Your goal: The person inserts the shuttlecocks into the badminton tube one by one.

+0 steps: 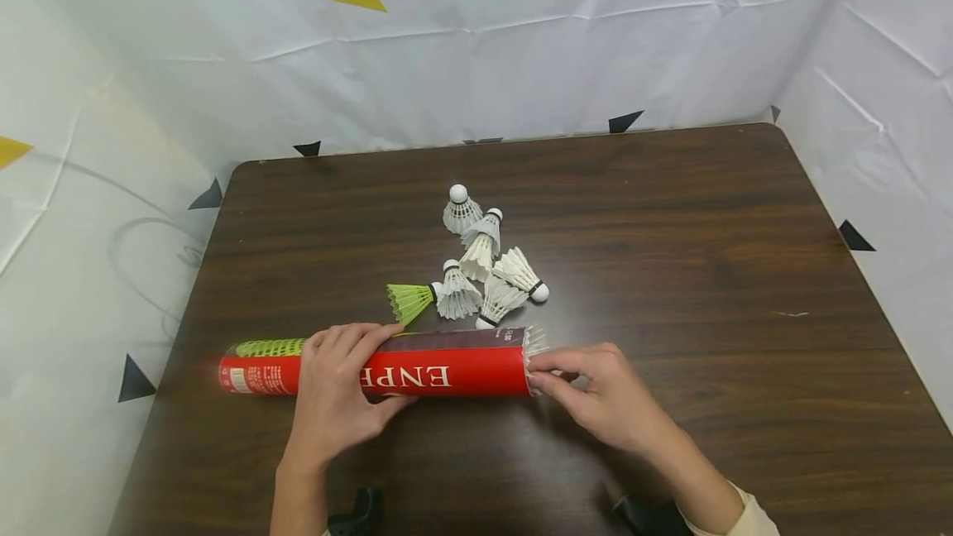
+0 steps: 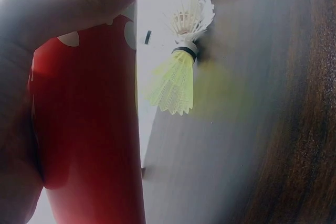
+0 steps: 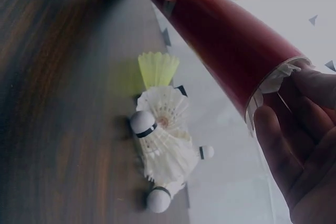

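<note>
A red and dark shuttlecock tube (image 1: 476,375) lies on its side across the table, a green mesh pattern showing near its left end. My left hand (image 1: 337,391) grips it from above, thumb on the near side and fingers over the far side. White feathers of a shuttlecock (image 1: 535,340) stick out of the open right end. There my right hand (image 1: 606,395) pinches the feather edge between thumb and fingers, as the right wrist view also shows at the tube's rim (image 3: 273,74). The shuttlecock's cork is hidden inside the tube.
Just beyond the tube lie a yellow-green shuttlecock (image 1: 409,302) and several white shuttlecocks (image 1: 458,294) in a loose cluster. One white shuttlecock (image 1: 459,209) stands cork up at the back. White sheeting (image 1: 476,81) surrounds the dark wooden table (image 1: 707,271).
</note>
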A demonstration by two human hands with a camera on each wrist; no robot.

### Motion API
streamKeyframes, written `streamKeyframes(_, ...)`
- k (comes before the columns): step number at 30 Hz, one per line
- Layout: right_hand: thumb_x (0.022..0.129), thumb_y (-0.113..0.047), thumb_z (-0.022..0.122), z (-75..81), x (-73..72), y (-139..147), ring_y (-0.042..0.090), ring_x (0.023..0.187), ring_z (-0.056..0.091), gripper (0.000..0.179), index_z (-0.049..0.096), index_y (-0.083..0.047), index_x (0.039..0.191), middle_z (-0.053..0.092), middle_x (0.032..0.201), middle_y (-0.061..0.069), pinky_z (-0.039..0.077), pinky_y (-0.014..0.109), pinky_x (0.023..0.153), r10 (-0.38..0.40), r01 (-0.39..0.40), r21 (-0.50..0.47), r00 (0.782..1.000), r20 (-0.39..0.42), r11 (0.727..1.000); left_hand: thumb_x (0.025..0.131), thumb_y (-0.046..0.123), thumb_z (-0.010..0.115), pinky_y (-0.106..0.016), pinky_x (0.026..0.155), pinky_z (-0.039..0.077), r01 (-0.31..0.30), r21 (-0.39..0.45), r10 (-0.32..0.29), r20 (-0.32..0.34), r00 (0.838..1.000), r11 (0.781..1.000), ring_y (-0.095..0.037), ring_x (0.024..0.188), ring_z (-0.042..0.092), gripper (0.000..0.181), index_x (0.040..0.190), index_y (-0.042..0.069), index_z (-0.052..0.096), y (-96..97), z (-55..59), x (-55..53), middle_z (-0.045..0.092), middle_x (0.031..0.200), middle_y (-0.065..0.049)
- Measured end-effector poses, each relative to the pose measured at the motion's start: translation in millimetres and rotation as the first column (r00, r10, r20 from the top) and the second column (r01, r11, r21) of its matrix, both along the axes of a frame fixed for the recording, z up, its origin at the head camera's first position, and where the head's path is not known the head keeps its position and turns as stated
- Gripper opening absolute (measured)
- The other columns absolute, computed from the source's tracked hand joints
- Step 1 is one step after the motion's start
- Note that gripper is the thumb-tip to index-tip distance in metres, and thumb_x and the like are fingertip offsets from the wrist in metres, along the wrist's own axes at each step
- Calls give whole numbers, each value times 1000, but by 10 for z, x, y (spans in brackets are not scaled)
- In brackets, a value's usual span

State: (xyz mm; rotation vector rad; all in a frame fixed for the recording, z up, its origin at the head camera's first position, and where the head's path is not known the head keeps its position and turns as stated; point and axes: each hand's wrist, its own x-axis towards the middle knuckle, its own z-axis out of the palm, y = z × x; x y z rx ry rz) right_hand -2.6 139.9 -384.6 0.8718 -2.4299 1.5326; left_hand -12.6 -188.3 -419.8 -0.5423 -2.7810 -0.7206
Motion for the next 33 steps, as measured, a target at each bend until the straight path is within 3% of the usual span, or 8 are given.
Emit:
streamKeyframes(5,79,4,76,24,-25,5,3,65,60,22,77,-10,96,72,81,-5,48,18,55,24,-28,51,997,79,998,52,42,94,-55,98,34,0,5,0,6,1000,1000,-19,110,53,85,129,25,61,0,2,-2,63,118,3)
streamKeyframes(18,82,9,67,18,-105,-66,4,58,54,23,75,-12,88,67,72,-8,48,27,51,94,-99,7,967,236,995,52,43,94,-54,98,34,2,4,-2,6,1000,1000,-19,109,54,85,128,25,61,6,29,5,64,118,3)
streamKeyframes(25,77,14,61,-14,-159,-134,-1,52,45,27,75,-8,83,61,64,-8,41,21,44,159,-148,-63,952,260,987,53,44,94,-54,98,35,3,4,-3,0,1000,1000,-19,109,54,84,128,25,61,7,31,-3,64,118,4)
streamKeyframes(33,75,13,64,-18,-206,-160,-4,48,38,24,76,-8,78,56,57,-9,33,16,42,177,-164,-69,947,269,984,53,45,93,-53,98,35,2,2,-2,2,1000,1000,-18,109,54,83,128,26,61,10,47,-2,64,118,4)
